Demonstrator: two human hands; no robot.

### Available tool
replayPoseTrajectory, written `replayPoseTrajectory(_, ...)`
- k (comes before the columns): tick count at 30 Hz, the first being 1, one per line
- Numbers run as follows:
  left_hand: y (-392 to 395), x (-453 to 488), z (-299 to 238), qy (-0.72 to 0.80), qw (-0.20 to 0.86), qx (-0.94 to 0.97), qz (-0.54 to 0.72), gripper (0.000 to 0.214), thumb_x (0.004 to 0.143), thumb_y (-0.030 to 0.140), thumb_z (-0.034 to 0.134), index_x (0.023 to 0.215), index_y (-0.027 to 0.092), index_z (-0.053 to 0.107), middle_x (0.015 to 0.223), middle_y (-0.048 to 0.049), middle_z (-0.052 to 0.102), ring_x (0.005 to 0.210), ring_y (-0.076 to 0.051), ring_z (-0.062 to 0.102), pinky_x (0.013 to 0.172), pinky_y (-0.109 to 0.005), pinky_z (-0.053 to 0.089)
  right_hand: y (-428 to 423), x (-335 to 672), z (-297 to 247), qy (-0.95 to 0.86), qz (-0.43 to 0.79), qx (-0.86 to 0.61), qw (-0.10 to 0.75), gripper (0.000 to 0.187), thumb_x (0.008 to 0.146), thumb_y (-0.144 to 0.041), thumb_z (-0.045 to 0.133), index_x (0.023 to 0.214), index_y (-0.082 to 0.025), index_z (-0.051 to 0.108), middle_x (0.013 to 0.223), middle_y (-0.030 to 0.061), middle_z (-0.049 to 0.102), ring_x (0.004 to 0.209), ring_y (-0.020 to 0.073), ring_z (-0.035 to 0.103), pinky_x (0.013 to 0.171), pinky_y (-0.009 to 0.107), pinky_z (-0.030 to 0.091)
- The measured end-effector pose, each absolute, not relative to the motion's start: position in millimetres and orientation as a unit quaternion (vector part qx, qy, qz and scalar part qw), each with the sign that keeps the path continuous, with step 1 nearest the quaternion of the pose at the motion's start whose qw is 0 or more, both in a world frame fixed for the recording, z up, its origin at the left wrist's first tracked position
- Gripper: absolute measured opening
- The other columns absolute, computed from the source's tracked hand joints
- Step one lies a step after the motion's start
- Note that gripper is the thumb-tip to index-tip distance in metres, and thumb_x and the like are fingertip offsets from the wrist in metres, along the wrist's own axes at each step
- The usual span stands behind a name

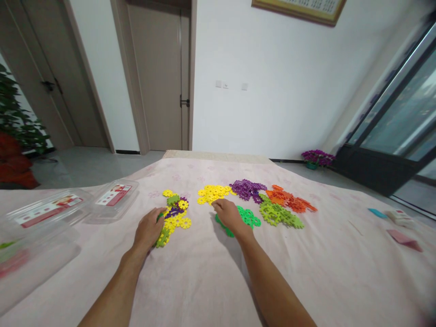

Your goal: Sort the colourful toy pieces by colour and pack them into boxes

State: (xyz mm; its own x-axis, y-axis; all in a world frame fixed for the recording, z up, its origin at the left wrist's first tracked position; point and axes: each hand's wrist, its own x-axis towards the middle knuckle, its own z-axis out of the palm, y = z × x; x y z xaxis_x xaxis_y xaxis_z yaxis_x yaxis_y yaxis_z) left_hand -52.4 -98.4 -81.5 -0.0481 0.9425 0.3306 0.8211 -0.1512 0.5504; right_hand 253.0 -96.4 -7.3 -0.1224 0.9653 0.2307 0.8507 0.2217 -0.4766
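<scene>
My left hand (150, 228) is at the left edge of a mixed pile of plastic snowflake discs (175, 221) in yellow, purple and light green. Its fingers are closed, and a bit of a green disc shows at the fingertips. Closed with the fingers pointing down, my right hand (229, 214) is at the near edge of the yellow discs (214, 192); whatever is in its fingertips is hidden. Partly behind that hand lie green discs (250, 218). Purple discs (248, 189), light green discs (277, 212) and orange discs (288, 200) lie in separate heaps to the right.
Clear plastic lids (114, 202) with labels and a clear box (37, 263) with coloured pieces inside occupy the left side. At the far right are a blue object (377, 213), a small white box (400, 218) and a pink piece (405, 240). A pale pink cloth (194, 281) covers the table.
</scene>
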Motion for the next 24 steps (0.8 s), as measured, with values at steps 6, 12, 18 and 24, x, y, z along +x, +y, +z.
replayPoseTrajectory(6, -93, -56, -88, 0.647, 0.092, 0.695, 0.301, 0.039, 0.091, 0.024, 0.046, 0.121, 0.021, 0.071, 0.138, -0.0069, 0.067, 0.134, -0.021, 0.056, 0.115, -0.036, 0.039, -60, 179, -27, -0.752, 0.153, -0.599, 0.231, 0.03, 0.1, -0.025, 0.047, 0.099, -0.019, 0.077, 0.104, 0.0096, 0.076, 0.096, 0.0197, 0.068, 0.082, 0.027, 0.045)
replayPoseTrajectory(12, -93, -55, -90, 0.65, 0.087, 0.694, 0.298, 0.041, 0.09, 0.023, 0.045, 0.123, 0.022, 0.07, 0.14, -0.0069, 0.065, 0.135, -0.022, 0.055, 0.116, -0.039, 0.038, -40, 143, -41, -0.714, 0.131, -0.657, 0.205, 0.041, 0.097, -0.049, 0.049, 0.106, -0.02, 0.077, 0.111, 0.0137, 0.07, 0.093, 0.0238, 0.069, 0.074, 0.031, 0.046)
replayPoseTrajectory(18, -93, -55, -89, 0.649, 0.096, 0.695, 0.295, 0.042, 0.089, 0.019, 0.044, 0.122, 0.021, 0.07, 0.141, -0.007, 0.064, 0.135, -0.021, 0.054, 0.117, -0.038, 0.037, -31, 143, -56, -0.667, 0.266, -0.623, 0.31, 0.017, 0.079, -0.036, 0.071, 0.087, -0.022, 0.076, 0.083, 0.0022, 0.072, 0.077, 0.0179, 0.065, 0.065, 0.026, 0.042)
replayPoseTrajectory(24, -93, -55, -90, 0.652, 0.093, 0.695, 0.29, 0.041, 0.089, 0.018, 0.044, 0.122, 0.021, 0.069, 0.141, -0.0067, 0.064, 0.136, -0.021, 0.054, 0.117, -0.037, 0.036, -36, 149, -51, -0.603, 0.463, -0.481, 0.437, 0.015, 0.066, -0.023, 0.077, 0.073, -0.017, 0.066, 0.063, -0.0017, 0.063, 0.055, 0.0109, 0.052, 0.056, 0.023, 0.041)
